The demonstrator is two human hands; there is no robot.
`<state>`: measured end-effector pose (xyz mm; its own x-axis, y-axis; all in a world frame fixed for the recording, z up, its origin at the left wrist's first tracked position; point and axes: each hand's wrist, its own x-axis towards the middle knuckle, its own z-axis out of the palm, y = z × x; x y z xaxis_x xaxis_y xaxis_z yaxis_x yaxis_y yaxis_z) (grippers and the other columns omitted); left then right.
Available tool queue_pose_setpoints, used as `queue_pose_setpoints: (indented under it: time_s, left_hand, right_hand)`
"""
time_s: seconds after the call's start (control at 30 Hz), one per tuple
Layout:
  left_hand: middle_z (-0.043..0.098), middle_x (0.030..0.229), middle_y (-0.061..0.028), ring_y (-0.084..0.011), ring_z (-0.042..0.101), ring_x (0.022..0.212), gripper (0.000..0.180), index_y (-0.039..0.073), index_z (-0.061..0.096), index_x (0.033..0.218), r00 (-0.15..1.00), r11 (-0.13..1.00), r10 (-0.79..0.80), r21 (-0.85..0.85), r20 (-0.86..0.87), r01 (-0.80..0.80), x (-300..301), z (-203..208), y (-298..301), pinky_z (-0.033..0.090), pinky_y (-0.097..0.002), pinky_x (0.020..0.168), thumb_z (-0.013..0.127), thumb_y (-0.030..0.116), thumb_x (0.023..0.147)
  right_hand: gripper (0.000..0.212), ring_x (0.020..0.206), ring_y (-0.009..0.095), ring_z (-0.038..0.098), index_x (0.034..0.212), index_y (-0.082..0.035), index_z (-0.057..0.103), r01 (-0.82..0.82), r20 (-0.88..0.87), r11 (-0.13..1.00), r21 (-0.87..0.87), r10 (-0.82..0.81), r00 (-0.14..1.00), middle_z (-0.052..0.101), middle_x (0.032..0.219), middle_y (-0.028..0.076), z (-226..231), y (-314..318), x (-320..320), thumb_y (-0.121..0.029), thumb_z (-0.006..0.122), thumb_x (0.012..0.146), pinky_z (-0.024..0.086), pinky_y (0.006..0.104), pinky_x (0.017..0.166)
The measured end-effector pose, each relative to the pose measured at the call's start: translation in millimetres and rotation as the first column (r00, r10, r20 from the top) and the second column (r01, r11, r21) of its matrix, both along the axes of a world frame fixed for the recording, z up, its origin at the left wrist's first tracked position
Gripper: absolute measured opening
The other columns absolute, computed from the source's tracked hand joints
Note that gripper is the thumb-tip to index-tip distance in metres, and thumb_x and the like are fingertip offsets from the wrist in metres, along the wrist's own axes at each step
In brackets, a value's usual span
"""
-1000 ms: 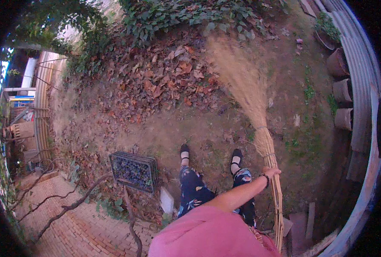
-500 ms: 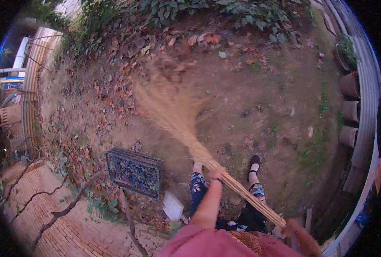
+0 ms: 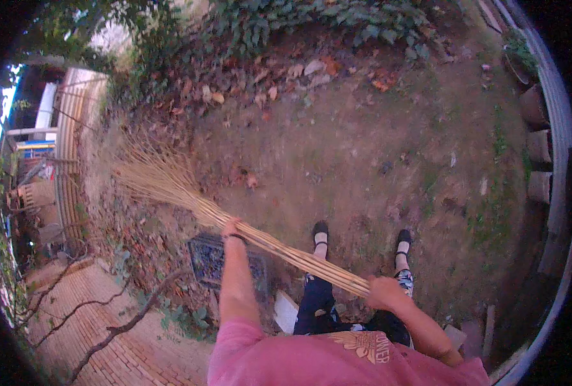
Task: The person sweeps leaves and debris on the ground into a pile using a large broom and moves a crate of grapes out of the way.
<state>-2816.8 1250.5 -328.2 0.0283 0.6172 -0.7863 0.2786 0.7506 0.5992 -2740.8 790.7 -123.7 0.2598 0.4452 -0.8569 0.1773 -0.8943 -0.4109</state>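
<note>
A long straw-coloured twig broom (image 3: 286, 252) lies slantwise across my front, its bristles fanned out over leaf-strewn ground at the left. Partway down the handle, close to where the twigs begin to spread, my left hand (image 3: 232, 228) is wrapped round it. My right hand (image 3: 386, 294) grips the handle's end near my right thigh. Fallen dry leaves (image 3: 252, 181) lie scattered near the bristles. Beneath my left forearm stands a dark plastic crate (image 3: 264, 273) of dark grapes (image 3: 210, 260), partly hidden by the arm.
Leafy green plants (image 3: 324, 24) border the far side, with leaf litter before them. Pots (image 3: 536, 147) line the corrugated edging at right. Bare branches (image 3: 115, 329) reach over the brick paving (image 3: 99, 309) at lower left. A pale slab (image 3: 286, 312) lies beside the crate.
The broom's bristles have swung left, away from the middle of the dirt. My left hand has moved left over the crate, and my right hand has come up and inward.
</note>
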Motion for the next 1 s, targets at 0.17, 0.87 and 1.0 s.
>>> queue_pose_setpoints:
  time_s: [0.17, 0.87, 1.0]
  left_hand:
    - [0.055, 0.074, -0.0149, -0.0308, 0.054, 0.063, 0.016, 0.003, 0.052, 0.074, 0.979, 0.914, -0.132, -0.363, 0.152, 0.18, 28.9, -6.2, -241.7, 0.046, -0.0413, 0.057, 0.051, 0.016, 0.065]
    - [0.055, 0.069, -0.0109, -0.026, 0.055, 0.067, 0.031, 0.003, 0.054, 0.073, 0.682, 0.375, -0.631, -0.624, 0.37, 0.685, 272.5, -9.4, -500.1, 0.044, -0.0393, 0.056, 0.063, 0.018, 0.048]
    - [0.051, 0.056, -0.01, -0.0253, 0.05, 0.045, 0.02, 0.003, 0.05, 0.07, 0.87, 0.537, -0.2, -0.692, 0.451, 0.482, 281.6, -35.0, -326.7, 0.045, -0.0386, 0.044, 0.062, 0.008, 0.055]
  right_hand:
    - [0.034, 0.071, 0.032, 0.057, 0.085, -0.006, 0.051, 0.067, 0.166, 0.961, -0.27, -0.022, 0.986, 0.058, 0.073, 0.016, 39.6, -211.9, -16.3, -0.025, 0.059, 0.059, 0.045, 0.0395, 0.064]
    - [0.058, 0.062, 0.035, 0.053, 0.107, -0.001, 0.041, 0.443, 0.379, 0.599, -0.667, -0.24, 0.894, 0.056, 0.069, 0.019, 180.9, -133.8, -41.8, -0.031, 0.061, 0.062, 0.043, 0.0406, 0.053]
    - [0.065, 0.062, 0.035, 0.054, 0.116, -0.001, 0.037, 0.348, 0.401, 0.712, -0.611, -0.101, 0.911, 0.056, 0.069, 0.02, 159.9, -29.2, 25.2, -0.033, 0.061, 0.064, 0.043, 0.0418, 0.052]
